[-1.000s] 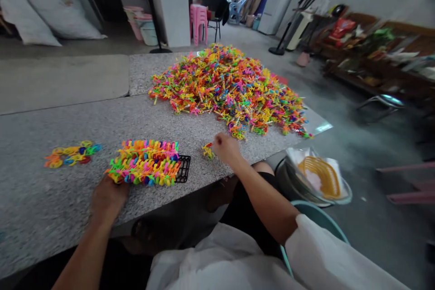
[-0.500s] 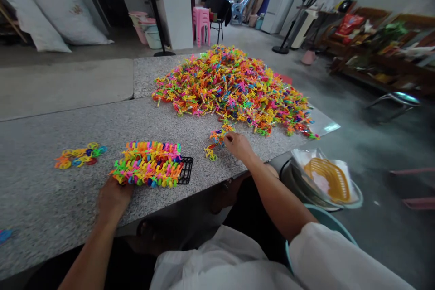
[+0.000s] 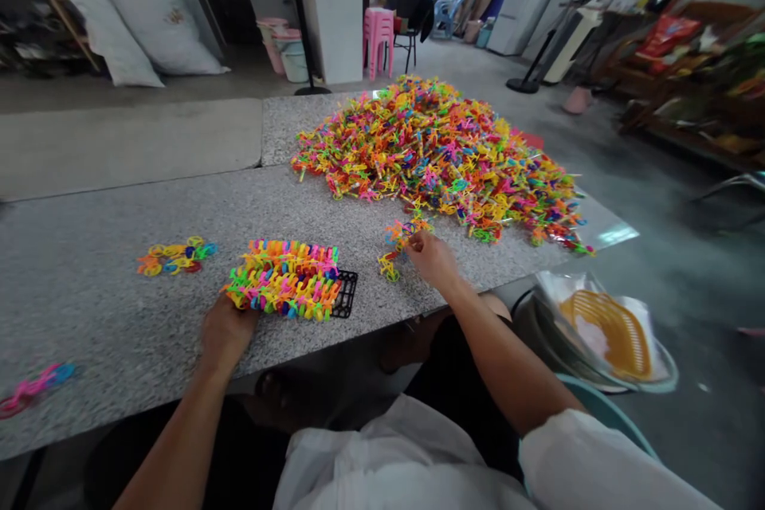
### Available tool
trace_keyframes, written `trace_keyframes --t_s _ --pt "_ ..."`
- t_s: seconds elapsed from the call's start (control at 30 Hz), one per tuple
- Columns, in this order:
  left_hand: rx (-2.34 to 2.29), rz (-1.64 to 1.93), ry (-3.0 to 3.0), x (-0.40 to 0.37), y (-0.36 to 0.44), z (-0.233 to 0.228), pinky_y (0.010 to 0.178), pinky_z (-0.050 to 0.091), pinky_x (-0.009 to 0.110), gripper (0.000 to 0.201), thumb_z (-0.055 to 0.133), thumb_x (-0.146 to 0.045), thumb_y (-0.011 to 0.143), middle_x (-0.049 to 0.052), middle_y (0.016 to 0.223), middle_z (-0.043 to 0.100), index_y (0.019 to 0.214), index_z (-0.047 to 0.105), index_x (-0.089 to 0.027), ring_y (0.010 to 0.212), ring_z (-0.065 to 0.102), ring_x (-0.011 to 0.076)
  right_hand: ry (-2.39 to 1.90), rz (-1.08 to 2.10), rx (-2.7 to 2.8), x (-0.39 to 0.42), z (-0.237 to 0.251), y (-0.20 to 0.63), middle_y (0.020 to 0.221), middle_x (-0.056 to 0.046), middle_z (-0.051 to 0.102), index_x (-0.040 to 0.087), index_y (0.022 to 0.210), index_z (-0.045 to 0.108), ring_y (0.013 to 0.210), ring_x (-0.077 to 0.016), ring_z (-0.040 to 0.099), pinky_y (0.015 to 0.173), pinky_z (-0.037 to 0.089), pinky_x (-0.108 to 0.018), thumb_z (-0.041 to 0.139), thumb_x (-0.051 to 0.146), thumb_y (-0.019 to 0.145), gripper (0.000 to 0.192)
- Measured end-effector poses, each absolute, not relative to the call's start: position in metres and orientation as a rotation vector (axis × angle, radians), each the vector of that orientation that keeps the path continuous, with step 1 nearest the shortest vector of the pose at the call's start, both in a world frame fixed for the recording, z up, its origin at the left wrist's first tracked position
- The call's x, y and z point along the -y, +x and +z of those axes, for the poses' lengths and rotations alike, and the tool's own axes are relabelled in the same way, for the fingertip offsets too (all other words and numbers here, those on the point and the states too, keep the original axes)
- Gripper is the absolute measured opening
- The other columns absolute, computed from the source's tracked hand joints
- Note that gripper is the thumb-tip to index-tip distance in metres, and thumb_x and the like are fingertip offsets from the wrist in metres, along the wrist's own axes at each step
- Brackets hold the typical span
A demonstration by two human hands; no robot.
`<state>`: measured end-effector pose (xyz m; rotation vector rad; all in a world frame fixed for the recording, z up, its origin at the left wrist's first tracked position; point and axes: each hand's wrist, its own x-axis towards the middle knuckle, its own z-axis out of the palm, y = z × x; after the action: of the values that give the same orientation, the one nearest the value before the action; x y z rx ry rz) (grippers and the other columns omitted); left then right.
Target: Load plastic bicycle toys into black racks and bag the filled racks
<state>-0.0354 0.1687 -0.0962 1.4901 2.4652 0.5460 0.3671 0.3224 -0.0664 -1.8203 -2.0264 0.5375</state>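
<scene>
Small bright plastic pieces stand packed in rows (image 3: 292, 287) on a black grid rack (image 3: 347, 295), whose right end is bare. My left hand (image 3: 227, 327) grips the rack's left end, its fingertips hidden behind the pieces. My right hand (image 3: 433, 259) is closed in a pinch at a little cluster of the same pieces (image 3: 391, 264), right of the rack. What exactly lies between those fingertips is too small to make out clearly, but it looks like one plastic piece.
A large heap of colourful plastic pieces (image 3: 442, 151) covers the far part of the stone table (image 3: 197, 215). A small group of pieces (image 3: 176, 255) lies left of the rack, and a pink and blue strand (image 3: 36, 389) nearer the edge. Beside the table sits a yellow basket (image 3: 606, 331).
The view has swung to the left, so everything appears farther right. My left hand stays at the rack's end; my right hand remains at the small cluster, with its fingertips shifted slightly.
</scene>
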Motion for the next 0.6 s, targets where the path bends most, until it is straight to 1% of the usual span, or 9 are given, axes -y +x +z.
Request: trace_keyframes --t_s 0.07,0.1,0.2,0.3,0.37,0.43,0.47,0.6 --pt "-2.482 0.549 1.454 -0.168 -0.034 -0.095 0.093 0.06 0.044 0.032 0.059 -0.033 0.093 0.014 0.119 0.08 0.116 0.078 -0.021 0.116 0.074 0.0383 -1.765 0.75 1.905 -0.31 -0.071 0.349 0.082 -0.002 0.072 0.019 0.102 0.071 0.074 -0.0189 0.063 0.07 0.046 -0.027 0.064 0.03 0.095 0.015" --pt "-2.486 0.559 1.437 -0.168 -0.033 -0.095 0.091 0.06 0.043 0.031 0.06 -0.033 0.092 0.013 0.117 0.08 0.115 0.078 -0.022 0.116 0.075 0.0382 -1.705 0.852 1.871 -0.303 -0.074 0.338 0.077 0.0 0.069 0.019 0.098 0.069 0.07 -0.0177 0.061 0.067 0.044 -0.027 0.064 0.03 0.093 0.013" --pt "-2.495 0.587 1.401 -0.168 -0.031 -0.094 0.089 0.06 0.042 0.03 0.061 -0.034 0.093 0.013 0.114 0.081 0.114 0.079 -0.023 0.113 0.075 0.0377 -1.505 1.06 1.843 -0.286 -0.078 0.304 0.071 0.004 0.063 0.021 0.087 0.065 0.067 -0.0154 0.057 0.064 0.043 -0.025 0.062 0.028 0.091 0.008" --pt "-2.489 0.593 1.391 -0.168 -0.03 -0.093 0.091 0.06 0.043 0.031 0.06 -0.033 0.093 0.014 0.114 0.081 0.115 0.079 -0.022 0.114 0.075 0.0383 -1.441 1.201 1.911 -0.281 -0.078 0.277 0.065 0.004 0.061 0.021 0.078 0.064 0.066 -0.014 0.058 0.064 0.043 -0.023 0.06 0.026 0.095 0.018" --pt "-2.472 0.616 1.416 -0.168 -0.031 -0.093 0.094 0.059 0.044 0.032 0.06 -0.033 0.093 0.014 0.117 0.081 0.116 0.079 -0.022 0.117 0.074 0.0388 -1.453 1.301 1.971 -0.284 -0.076 0.266 0.063 0.004 0.063 0.02 0.078 0.067 0.064 -0.0137 0.061 0.062 0.043 -0.022 0.059 0.025 0.099 0.023" --pt "-2.449 0.635 1.44 -0.168 -0.032 -0.094 0.095 0.059 0.044 0.033 0.06 -0.033 0.092 0.014 0.12 0.081 0.117 0.079 -0.022 0.119 0.074 0.0389 -1.461 1.33 2.052 -0.288 -0.074 0.26 0.066 0.002 0.069 0.019 0.082 0.071 0.066 -0.0141 0.064 0.063 0.043 -0.021 0.059 0.023 0.101 0.023" --pt "-2.439 0.636 1.448 -0.168 -0.033 -0.095 0.095 0.059 0.043 0.034 0.06 -0.033 0.092 0.014 0.12 0.08 0.118 0.079 -0.022 0.12 0.074 0.0389 -1.455 1.297 2.107 -0.289 -0.073 0.257 0.071 0.001 0.072 0.019 0.084 0.073 0.069 -0.0146 0.067 0.064 0.044 -0.021 0.06 0.021 0.102 0.022" --pt "-2.458 0.599 1.449 -0.168 -0.037 -0.099 0.095 0.06 0.043 0.033 0.06 -0.031 0.092 0.016 0.122 0.08 0.117 0.079 -0.019 0.12 0.074 0.0379 -1.449 1.025 2.295 -0.288 -0.074 0.252 0.098 -0.007 0.083 0.017 0.099 0.08 0.091 -0.0189 0.075 0.076 0.047 -0.023 0.065 0.019 0.101 0.015"
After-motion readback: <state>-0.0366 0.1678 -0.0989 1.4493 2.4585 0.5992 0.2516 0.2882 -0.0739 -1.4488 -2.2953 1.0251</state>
